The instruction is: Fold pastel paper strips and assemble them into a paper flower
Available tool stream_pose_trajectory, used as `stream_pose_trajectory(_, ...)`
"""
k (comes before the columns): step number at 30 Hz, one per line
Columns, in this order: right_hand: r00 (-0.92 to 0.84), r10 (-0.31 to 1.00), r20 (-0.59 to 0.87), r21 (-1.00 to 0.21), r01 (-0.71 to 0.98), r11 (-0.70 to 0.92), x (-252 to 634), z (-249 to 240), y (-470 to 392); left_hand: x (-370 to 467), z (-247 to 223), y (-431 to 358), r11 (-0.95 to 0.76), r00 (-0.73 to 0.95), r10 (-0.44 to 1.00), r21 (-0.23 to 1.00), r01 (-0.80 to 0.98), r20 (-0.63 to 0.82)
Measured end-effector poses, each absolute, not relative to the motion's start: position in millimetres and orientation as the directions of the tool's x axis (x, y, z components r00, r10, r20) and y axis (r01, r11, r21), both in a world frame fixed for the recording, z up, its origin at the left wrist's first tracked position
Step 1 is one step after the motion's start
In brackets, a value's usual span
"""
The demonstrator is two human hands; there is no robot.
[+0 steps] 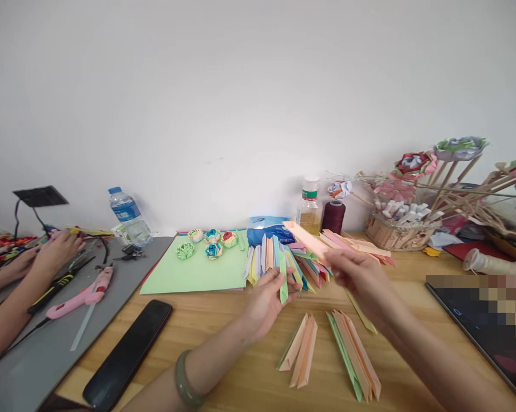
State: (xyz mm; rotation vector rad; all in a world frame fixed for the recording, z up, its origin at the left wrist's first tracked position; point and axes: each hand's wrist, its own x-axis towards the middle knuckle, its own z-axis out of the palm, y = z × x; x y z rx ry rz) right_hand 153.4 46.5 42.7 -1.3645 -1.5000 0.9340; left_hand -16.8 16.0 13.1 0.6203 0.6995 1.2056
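My left hand (261,306) has its thumb and fingers closed on a light green folded paper strip (283,279). In my right hand (361,277), a peach folded paper strip (306,238) is pinched at one end and points up to the left. Just behind both hands lies a fanned pile of folded strips (267,252) in many colours. Nearer to me on the wooden table are a small group of peach strips (305,349) and a second group of peach and green strips (356,355).
Rolled paper flowers (214,250) lie on green sheets (189,280). Around me are a black phone (129,352), a pink glue gun (82,298), a water bottle (131,216), a thread cone (333,217), a basket (397,232) and a dark tablet (468,326). Another person's hands (58,252) work at far left.
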Motion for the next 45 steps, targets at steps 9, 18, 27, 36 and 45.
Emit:
stream_pose_trajectory(9, -0.333, 0.929, -0.160, -0.975, 0.200, -0.096, 113.0, 18.3, 26.6, -14.0, 15.7, 14.3, 0.132, 0.168, 0.986, 0.704, -0.698, -0.018)
stream_pose_trajectory(18, -0.354, 0.930, -0.096, -0.935, 0.353, 0.038, 115.9, 17.3, 29.8, -10.9, 15.1, 12.3, 0.163, 0.214, 0.977, 0.685, -0.710, -0.011)
stream_pose_trajectory(27, -0.319, 0.942, 0.107, -0.756, 0.589, 0.286, 138.7, 30.9, 39.7, -15.7, 8.7, 13.8, 0.196, 0.096, 0.980, 0.765, -0.613, -0.174)
stream_pose_trajectory(36, -0.137, 0.900, 0.413, -0.186, 0.955, 0.231, 185.6, 28.9, 75.1, -18.3, 13.8, 11.2, 0.303, 0.211, 0.951, 0.806, -0.509, -0.225)
stream_pose_trajectory(45, -0.181, 0.913, 0.365, 0.030, 0.983, 0.183, 193.5, 25.9, 75.9, -17.8, 16.0, 10.7, 0.330, 0.252, 0.939, 0.824, -0.460, -0.235)
